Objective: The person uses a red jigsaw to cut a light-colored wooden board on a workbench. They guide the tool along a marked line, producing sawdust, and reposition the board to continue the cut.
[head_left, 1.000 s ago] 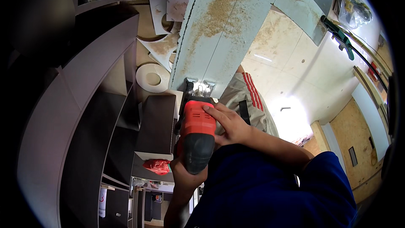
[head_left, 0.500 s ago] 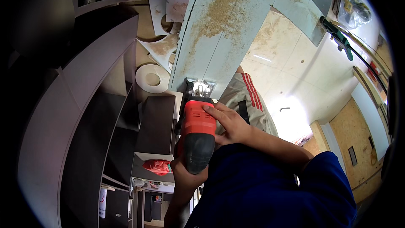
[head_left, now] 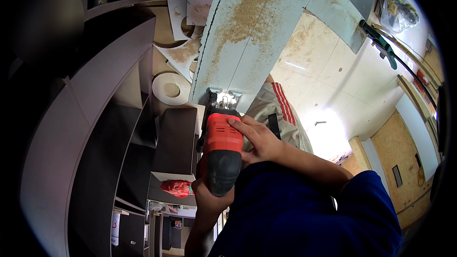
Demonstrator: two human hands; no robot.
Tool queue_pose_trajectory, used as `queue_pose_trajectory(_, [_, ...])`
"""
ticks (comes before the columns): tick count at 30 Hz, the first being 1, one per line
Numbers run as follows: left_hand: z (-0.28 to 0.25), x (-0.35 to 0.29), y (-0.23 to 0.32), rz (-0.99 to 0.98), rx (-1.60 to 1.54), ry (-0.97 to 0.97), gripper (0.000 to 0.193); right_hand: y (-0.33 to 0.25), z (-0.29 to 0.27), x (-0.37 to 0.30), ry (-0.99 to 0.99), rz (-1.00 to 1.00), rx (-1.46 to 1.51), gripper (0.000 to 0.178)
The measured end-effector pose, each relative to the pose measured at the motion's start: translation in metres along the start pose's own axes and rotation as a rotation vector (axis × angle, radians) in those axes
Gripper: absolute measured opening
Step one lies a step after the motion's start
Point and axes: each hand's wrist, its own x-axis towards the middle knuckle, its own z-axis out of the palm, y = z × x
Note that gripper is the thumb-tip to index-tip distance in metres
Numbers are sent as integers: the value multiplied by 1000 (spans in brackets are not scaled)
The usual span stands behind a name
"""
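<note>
A woodworking space, cluttered with cut board
Sawdust (head_left: 252,7) is strewn over a pale panel (head_left: 223,62), a red-and-black power tool (head_left: 221,138) stands at its near end, and offcuts (head_left: 182,55) (one a flat white ring (head_left: 159,87)) lie to the left, beside dark, open-fronted cabinets (head_left: 97,162).

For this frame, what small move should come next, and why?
Probably ease the jigsaw forward along the thin dark line: its metal base sits at the panel's near end, the line runs ahead, and both hands, left and right, hold it.
</note>
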Motion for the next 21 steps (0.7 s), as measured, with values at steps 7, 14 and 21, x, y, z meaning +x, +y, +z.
queue_pose_trajectory(7, [1,1,0,7,-3,11,14,0,-1,0,-6,5,2,82])
queue_pose_trajectory(14, [0,4,6,3,6,18,16,1,-1,0,-3,9,6,82])
queue_pose_trajectory(21, [-1,6,6,7,-3,-3,16,0,0,2,15,-1,-5,82])
